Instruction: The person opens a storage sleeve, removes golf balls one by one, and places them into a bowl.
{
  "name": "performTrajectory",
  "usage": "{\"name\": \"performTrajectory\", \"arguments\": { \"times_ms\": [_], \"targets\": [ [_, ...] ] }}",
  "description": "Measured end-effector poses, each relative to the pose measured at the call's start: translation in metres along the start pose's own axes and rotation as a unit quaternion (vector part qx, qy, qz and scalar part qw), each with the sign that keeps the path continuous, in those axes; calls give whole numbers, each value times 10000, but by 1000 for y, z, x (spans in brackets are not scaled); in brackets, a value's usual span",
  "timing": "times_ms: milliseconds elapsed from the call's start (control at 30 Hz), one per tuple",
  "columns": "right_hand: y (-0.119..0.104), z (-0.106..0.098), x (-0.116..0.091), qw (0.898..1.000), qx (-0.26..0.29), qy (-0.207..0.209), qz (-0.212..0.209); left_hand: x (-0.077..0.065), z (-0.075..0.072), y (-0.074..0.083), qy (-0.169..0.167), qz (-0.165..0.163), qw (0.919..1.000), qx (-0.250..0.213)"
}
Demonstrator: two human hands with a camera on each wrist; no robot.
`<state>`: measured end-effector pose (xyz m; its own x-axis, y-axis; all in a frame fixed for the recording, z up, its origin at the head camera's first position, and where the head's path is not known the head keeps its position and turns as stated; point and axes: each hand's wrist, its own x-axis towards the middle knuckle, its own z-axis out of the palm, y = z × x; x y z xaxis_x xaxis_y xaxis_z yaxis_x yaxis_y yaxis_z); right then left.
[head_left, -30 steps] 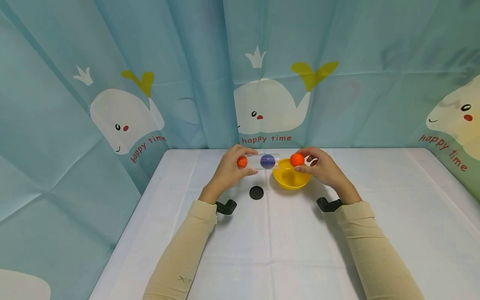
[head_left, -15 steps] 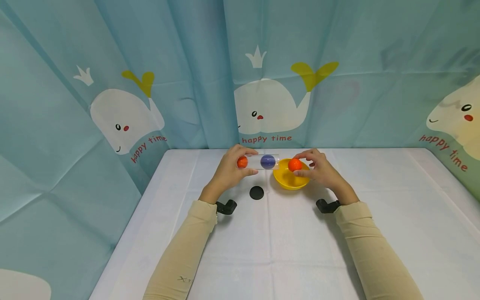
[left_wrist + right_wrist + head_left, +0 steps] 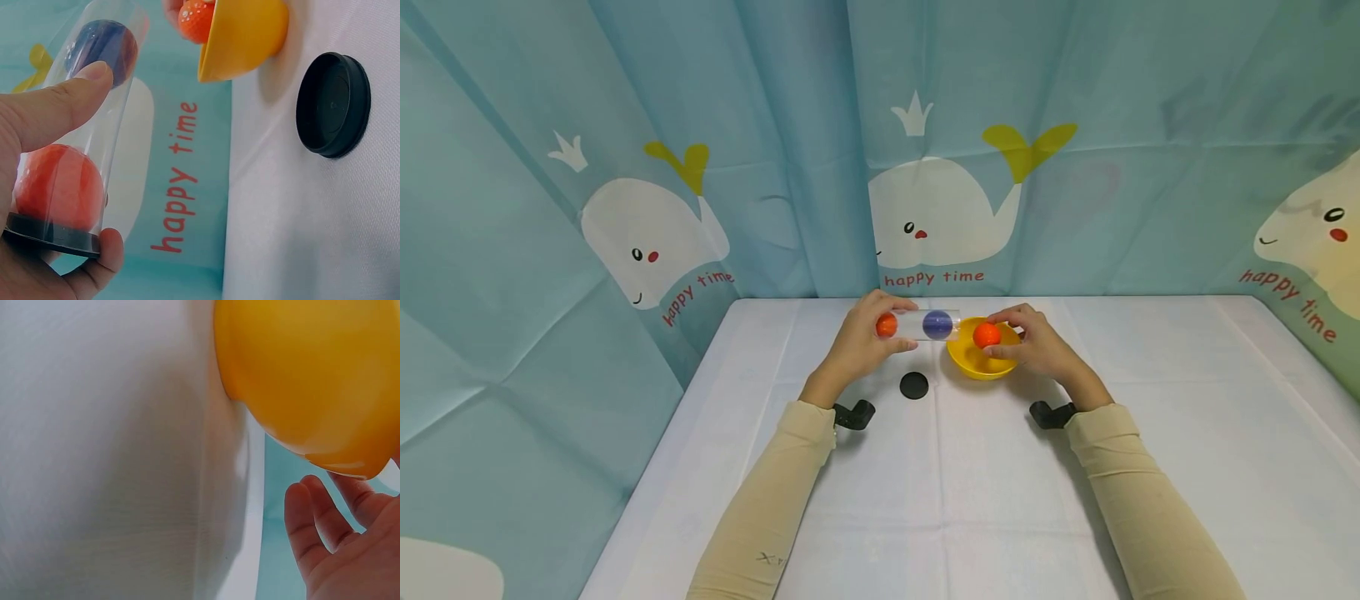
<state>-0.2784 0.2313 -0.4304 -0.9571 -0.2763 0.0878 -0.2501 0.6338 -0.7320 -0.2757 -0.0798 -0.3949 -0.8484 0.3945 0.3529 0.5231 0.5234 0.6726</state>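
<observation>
Nearest you, your beige left sleeve (image 3: 760, 508) and beige right sleeve (image 3: 1153, 508) reach over the white cloth-covered table (image 3: 880, 508). Beyond them, a round black cap (image 3: 913, 386) lies well apart from both your hands, its recessed face showing in the left wrist view.

Further on stands a round, glossy yellow bowl (image 3: 977, 369). Over it, your right hand (image 3: 1039, 340) pinches a bright orange dimpled ball (image 3: 987, 336) between thumb and fingers. Here is the change: over the last second you have brought that ball from the bowl's far right rim inward, toward the bowl's middle and a little nearer yourself. The left wrist view shows it partly behind the rim; whether it touches the bowl you cannot tell. I judge that the work now sits at the bowl, with the ball held and not let go.

Your left hand (image 3: 859, 335) is clamped round a clear plastic tube (image 3: 910, 323), lying level, almost unmoved. Inside are an orange ball (image 3: 886, 324) at the black-based end and a blue-purple ball (image 3: 937, 324) near the uncapped mouth, the two apart; its contents look unaltered.

Behind everything hangs a pale blue whale-print curtain (image 3: 805, 167).
</observation>
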Motion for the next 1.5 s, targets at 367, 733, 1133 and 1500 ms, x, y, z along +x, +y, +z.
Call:
{"name": "performTrajectory", "arguments": {
  "times_ms": [367, 733, 1133, 1500],
  "targets": [
    [3, 3, 1, 9999, -88, -60, -2, -1, 0, 1, 29, -31, 10000, -5],
    [3, 3, 0, 9999, -163, -51, 22, 0, 1, 0, -5, -54, 10000, 43],
    [3, -1, 0, 9979, 576, -8, 283, -1, 1, 1, -34, -87, 9999, 87],
    [-21, -9, -1, 9958, 460, 780, -156, -1, 1, 0, -14, -90, 9998, 150]
  ]
}}
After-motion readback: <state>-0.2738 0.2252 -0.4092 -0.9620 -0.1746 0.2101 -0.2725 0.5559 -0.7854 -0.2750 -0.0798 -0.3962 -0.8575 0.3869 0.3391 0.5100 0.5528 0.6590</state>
